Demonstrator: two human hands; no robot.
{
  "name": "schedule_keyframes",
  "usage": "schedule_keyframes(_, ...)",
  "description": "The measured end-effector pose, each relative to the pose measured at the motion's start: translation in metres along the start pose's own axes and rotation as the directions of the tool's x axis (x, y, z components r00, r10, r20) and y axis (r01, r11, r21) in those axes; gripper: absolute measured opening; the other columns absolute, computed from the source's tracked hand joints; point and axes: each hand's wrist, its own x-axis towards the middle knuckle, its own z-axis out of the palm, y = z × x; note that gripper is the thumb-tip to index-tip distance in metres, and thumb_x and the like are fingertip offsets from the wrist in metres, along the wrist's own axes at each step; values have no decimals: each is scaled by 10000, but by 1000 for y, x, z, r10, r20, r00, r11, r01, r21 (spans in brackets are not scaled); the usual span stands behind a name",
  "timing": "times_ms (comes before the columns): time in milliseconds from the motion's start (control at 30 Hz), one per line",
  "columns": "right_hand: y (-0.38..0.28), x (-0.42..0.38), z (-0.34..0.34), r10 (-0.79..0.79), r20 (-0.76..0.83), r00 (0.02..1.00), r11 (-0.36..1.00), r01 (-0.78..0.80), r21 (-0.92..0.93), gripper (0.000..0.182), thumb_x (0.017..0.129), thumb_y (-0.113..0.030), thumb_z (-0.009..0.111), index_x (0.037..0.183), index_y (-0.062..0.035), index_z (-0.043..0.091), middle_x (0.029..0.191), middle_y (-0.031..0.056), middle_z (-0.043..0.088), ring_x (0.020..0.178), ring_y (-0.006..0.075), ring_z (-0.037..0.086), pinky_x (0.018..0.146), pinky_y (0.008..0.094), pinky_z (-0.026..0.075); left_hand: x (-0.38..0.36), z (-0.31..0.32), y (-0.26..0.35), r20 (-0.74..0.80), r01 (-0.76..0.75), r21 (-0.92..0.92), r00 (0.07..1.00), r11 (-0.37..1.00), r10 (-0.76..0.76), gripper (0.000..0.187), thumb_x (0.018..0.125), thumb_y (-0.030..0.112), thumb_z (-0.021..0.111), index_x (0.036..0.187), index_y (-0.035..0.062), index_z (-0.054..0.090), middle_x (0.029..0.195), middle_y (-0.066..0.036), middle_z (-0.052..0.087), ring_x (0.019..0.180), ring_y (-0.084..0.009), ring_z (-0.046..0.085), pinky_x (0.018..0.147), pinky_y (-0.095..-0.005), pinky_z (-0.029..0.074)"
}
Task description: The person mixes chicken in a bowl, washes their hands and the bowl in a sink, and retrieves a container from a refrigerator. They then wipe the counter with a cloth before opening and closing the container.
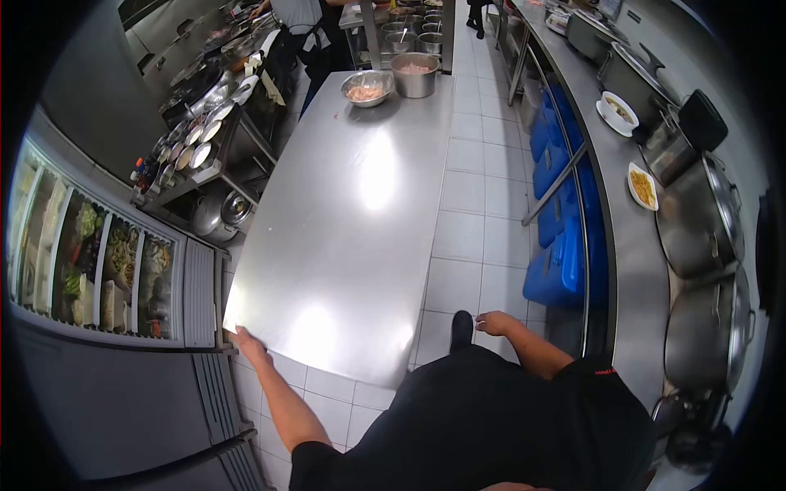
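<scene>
From the head camera, my left hand point(246, 342) rests with fingers spread loosely on the near corner of the steel table point(344, 237). My right hand point(494, 322) hangs curled, holding nothing. Two bowls point(367, 87) sit at the table's far end.

Left hand point(246, 340) outstretched, right hand point(494, 322) loosely curled, empty.

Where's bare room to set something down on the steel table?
Nearly all of the steel table is bare, from the left hand at its near corner up to the metal bowl and pot. The right counter is crowded.
</scene>
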Motion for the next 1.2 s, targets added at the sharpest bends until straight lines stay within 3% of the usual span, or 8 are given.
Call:
schedule_keyframes(100, 66, -2, -35, 105, -79, 991, 989, -96, 116, 492, 900, -408, 578, 1283, -100, 602, 1215, 171, 645, 1127, 360, 601, 986, 428, 461, 11, -8, 4, -156, 7, 426, 986, 905, 66, 627, 995, 306, 471, 1505, 10, 258, 1515, -216, 336, 1388, -352, 333, 1138, -440, 279)
schedule_keyframes(167, 98, -10, -76, 161, -184, 970, 972, -124, 199, 490, 903, -397, 594, 1298, -105, 593, 1204, 195, 646, 1125, 360, 606, 978, 423, 467, 8, 15, 16, -238, 63, 869, 922, 491, 304, 619, 981, 263, 501, 1497, 6, 277, 1503, -228, 349, 1398, -371, 315, 1145, -457, 273)
schedule_keyframes(233, 118, -41, -126, 207, -324, 923, 932, -86, 351, 489, 908, -378, 592, 1295, -79, 589, 1177, 206, 655, 1104, 349, 625, 953, 402, 479, -28, 62, 44, -30, -194, 912, 848, 362, 529, 598, 957, 192, 535, 1477, -4, 314, 1484, -250, 363, 1412, -389, 284, 1155, -460, 263)
schedule_keyframes(367, 157, -66, -208, 200, -583, 787, 908, 75, 412, 478, 923, -325, 592, 1314, -50, 567, 1185, 204, 656, 1130, 315, 629, 958, 367, 472, -133, 223, 77, 177, -538, 545, 824, 644, 538, 507, 937, 139, 574, 1416, 41, 440, 1437, -194, 460, 1312, -312, 465, 1090, -401, 371)
schedule_keyframes(400, 149, -76, -237, 216, -569, 793, 888, 82, 452, 474, 924, -315, 595, 1313, -47, 566, 1193, 204, 653, 1137, 311, 627, 963, 364, 469, -171, 263, 98, 279, -328, 470, 936, 819, 214, 432, 936, 129, 576, 1362, 84, 524, 1343, -153, 568, 1154, -252, 589, 924, -352, 489)
schedule_keyframes(600, 151, -22, -318, -4, -611, 792, 900, 269, 342, 484, 921, -336, 616, 1301, -40, 573, 1181, 223, 653, 1125, 333, 630, 963, 367, 472, -266, 425, 129, 915, -635, 95, 359, 767, 184, 290, 959, 196, 563, 1223, 107, 644, 1124, -84, 695, 1042, -210, 651, 898, -308, 490)
schedule_keyframes(933, 221, 62, -362, 193, -65, 979, 938, -164, 307, 569, 892, -423, 623, 1313, -43, 567, 1192, 238, 639, 1153, 369, 598, 983, 408, 457, -204, 596, 165, 876, -433, 57, 454, 900, 163, 341, 953, 224, 590, 1273, 109, 623, 1115, -103, 700, 1048, -227, 656, 915, -331, 494)
schedule_keyframes(1200, 250, 64, -535, 349, -604, 717, 865, 1, 502, 615, 915, -419, 604, 1385, -41, 486, 1306, 226, 572, 1203, 394, 548, 1033, 424, 423, -211, 780, 241, 998, -463, -59, -4, 885, 64, 412, 959, 142, 580, 1362, 64, 543, 1197, -100, 662, 1120, -169, 589, 987, -307, 430)
